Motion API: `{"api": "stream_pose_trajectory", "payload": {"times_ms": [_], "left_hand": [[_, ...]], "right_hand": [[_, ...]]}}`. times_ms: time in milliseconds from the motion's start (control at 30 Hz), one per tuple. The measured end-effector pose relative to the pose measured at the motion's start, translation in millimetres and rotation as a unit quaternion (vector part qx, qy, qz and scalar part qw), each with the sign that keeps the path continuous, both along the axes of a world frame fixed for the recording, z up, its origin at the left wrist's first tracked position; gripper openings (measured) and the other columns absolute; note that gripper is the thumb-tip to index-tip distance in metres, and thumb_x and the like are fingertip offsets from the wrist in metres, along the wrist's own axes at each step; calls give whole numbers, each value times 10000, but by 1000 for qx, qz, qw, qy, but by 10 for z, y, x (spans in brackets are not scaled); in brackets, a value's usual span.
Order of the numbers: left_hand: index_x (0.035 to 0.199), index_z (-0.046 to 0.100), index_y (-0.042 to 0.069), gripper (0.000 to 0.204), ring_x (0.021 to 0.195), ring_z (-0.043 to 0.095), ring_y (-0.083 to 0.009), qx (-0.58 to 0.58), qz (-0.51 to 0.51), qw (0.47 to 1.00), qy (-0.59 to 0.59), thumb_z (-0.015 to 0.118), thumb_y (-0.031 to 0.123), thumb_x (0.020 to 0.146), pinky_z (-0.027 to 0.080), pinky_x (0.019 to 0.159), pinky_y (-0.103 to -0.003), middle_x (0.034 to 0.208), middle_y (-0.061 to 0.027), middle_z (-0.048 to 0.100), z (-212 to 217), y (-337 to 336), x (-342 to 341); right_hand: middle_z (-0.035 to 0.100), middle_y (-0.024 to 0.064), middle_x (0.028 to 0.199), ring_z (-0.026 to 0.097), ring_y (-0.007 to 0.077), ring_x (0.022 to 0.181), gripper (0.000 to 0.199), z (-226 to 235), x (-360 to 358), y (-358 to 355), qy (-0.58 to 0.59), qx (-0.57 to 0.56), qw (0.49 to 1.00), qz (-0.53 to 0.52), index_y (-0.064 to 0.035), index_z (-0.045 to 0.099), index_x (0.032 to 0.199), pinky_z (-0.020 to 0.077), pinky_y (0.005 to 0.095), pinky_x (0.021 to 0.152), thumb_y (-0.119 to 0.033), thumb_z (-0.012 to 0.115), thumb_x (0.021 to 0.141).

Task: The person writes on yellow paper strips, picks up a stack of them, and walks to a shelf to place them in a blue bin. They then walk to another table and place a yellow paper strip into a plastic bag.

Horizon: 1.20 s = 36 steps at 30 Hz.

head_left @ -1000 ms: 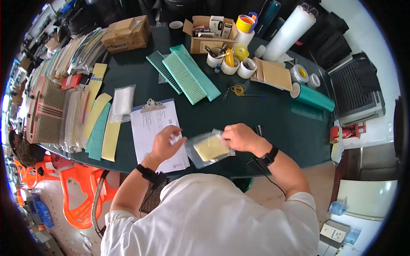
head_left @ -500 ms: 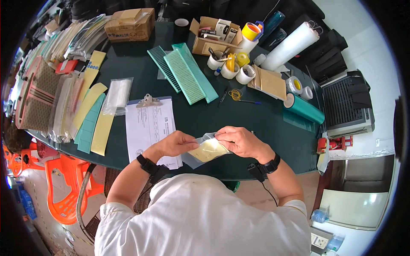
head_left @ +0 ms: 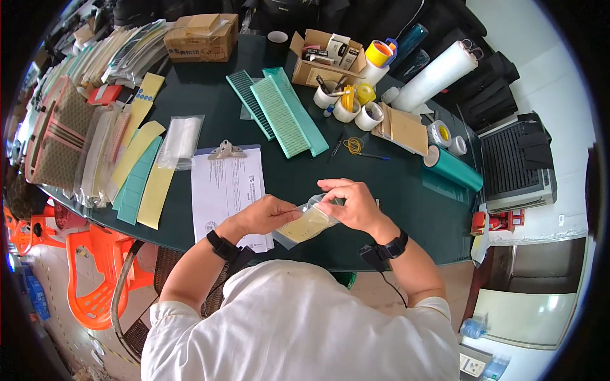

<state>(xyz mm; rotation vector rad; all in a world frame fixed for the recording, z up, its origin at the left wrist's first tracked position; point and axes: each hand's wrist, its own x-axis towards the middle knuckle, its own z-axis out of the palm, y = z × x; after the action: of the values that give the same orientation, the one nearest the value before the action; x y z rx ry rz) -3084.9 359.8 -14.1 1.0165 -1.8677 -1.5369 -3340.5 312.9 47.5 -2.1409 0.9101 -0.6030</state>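
A clear plastic bag [head_left: 305, 229] with a flat yellow piece inside is held slanted just above the near edge of the dark table. My left hand [head_left: 269, 214] pinches its upper left edge between thumb and fingers. At the bag's right end, the thumb and lower fingers of my right hand [head_left: 351, 204] grip the clear film, while the index finger sticks out above it. Left of the bag lies a clipboard [head_left: 227, 150] with printed papers [head_left: 229, 190], partly behind my left hand and forearm.
Yellow and green strips [head_left: 155, 197] and a packet of white sheets [head_left: 182, 140] lie to the left. Green grid sheets [head_left: 279, 114] sit farther back. Rubber bands [head_left: 353, 146], a pen [head_left: 375, 156], tape rolls [head_left: 438, 134] and a green film roll [head_left: 452, 167] occupy the right side.
My right index finger has lifted off the bag and my right fingers have parted. More of the yellow piece shows, and the bag has tilted slightly. The view has shifted a little.
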Motion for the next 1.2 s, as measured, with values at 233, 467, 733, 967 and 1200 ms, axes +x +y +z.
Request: {"api": "stream_pose_trajectory", "payload": {"times_ms": [233, 467, 733, 967, 1200], "left_hand": [[1077, 728, 28, 289, 690, 593, -93, -59, 5, 997, -56, 590, 274, 1015, 497, 637, -306, 774, -90, 703, 41, 61, 0], [1153, 716, 18, 305, 801, 612, -75, 73, 48, 995, 56, 590, 260, 1018, 520, 745, -269, 908, -42, 740, -115, 118, 40], [1118, 731, 10, 357, 879, 633, -89, 130, 92, 977, 141, 553, 309, 1036, 515, 815, -274, 950, -35, 736, -261, 166, 170], [1109, 731, 11, 393, 875, 637, -94, 157, 135, 966, 153, 531, 343, 1043, 514, 818, -274, 947, -38, 735, -213, 211, 194], [1149, 720, 15, 384, 868, 639, -89, 131, 146, 975, 101, 530, 332, 1044, 521, 823, -274, 949, -32, 735, -154, 235, 350]], "right_hand": [[726, 146, 1064, 706, 199, 910, 164, -96, 57, -2, -59, 81, 990, -95, 16, 715, 869, 552, 303, 773, -146, 739, 874], [726, 81, 998, 654, 111, 858, 193, -86, 10, -2, -141, 118, 975, -122, 9, 669, 1017, 532, 262, 776, -111, 739, 884], [697, 61, 925, 637, 83, 813, 325, -126, -300, -71, -138, 216, 966, 13, -10, 591, 1183, 532, 244, 764, -73, 723, 893], [708, 53, 870, 685, 107, 755, 431, -80, -230, 2, -125, 154, 978, -63, 1, 574, 1270, 557, 230, 673, -65, 742, 878], [712, 58, 853, 687, 111, 742, 503, -15, -381, -88, -105, 85, 989, -61, -6, 545, 1352, 560, 228, 672, -75, 732, 890]]}}
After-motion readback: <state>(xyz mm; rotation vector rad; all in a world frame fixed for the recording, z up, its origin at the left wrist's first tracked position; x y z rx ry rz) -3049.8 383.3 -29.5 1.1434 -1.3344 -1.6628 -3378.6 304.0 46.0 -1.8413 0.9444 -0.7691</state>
